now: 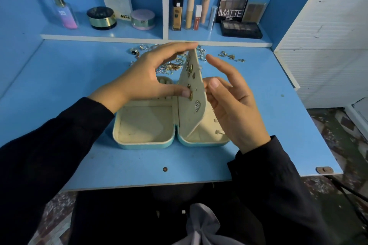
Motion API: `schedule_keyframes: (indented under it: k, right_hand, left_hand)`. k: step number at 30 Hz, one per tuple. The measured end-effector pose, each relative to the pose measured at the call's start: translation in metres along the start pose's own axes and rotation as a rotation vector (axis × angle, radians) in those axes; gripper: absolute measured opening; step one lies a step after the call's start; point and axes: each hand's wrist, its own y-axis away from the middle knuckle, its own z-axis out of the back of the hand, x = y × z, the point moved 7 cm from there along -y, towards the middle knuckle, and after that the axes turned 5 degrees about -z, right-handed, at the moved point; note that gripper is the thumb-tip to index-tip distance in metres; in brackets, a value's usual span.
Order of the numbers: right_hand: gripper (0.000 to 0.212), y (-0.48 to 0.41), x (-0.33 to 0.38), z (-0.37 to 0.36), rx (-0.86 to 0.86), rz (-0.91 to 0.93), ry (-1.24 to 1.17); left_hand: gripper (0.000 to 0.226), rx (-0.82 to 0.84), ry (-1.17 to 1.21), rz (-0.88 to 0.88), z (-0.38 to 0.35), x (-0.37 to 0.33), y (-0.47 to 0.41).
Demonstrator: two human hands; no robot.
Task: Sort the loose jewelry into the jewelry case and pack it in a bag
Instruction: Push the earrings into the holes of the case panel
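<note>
1. Head view: the jewelry case (143,142) lies open on the blue desk (139,165), both cream-lined halves flat, its earring flap (191,119) raised upright between them.
2. The left hand (143,77) steadies the flap, with nearly straight fingers on its top edge and the thumb pressing a gold earring (190,95) lower down.
3. The right hand (235,105) is behind the flap, loosely spread; the thumb and a bent finger meet at its back edge, but whether they pinch anything cannot be told.
4. Loose jewelry (171,65) lies heaped just behind the case.
</note>
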Motion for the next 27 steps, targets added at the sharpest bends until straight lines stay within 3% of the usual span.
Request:
schedule_keyframes:
  k: [8, 19, 27]
  right_hand:
    - [0.022, -0.002, 0.014, 0.028, -0.047, -0.065, 0.297]
    - [0.020, 0.022, -0.004, 0.073, -0.164, -0.202, 0.289]
    - [0.018, 0.027, -0.013, 0.085, -0.194, -0.243, 0.420]
  left_hand:
    - [0.095, 0.030, 0.031, 0.044, -0.015, 0.004, -0.016]
    - [0.086, 0.183, -0.074, 0.068, -0.047, 0.008, -0.038]
    - [0.089, 0.286, -0.189, 0.080, -0.058, 0.022, -0.042]
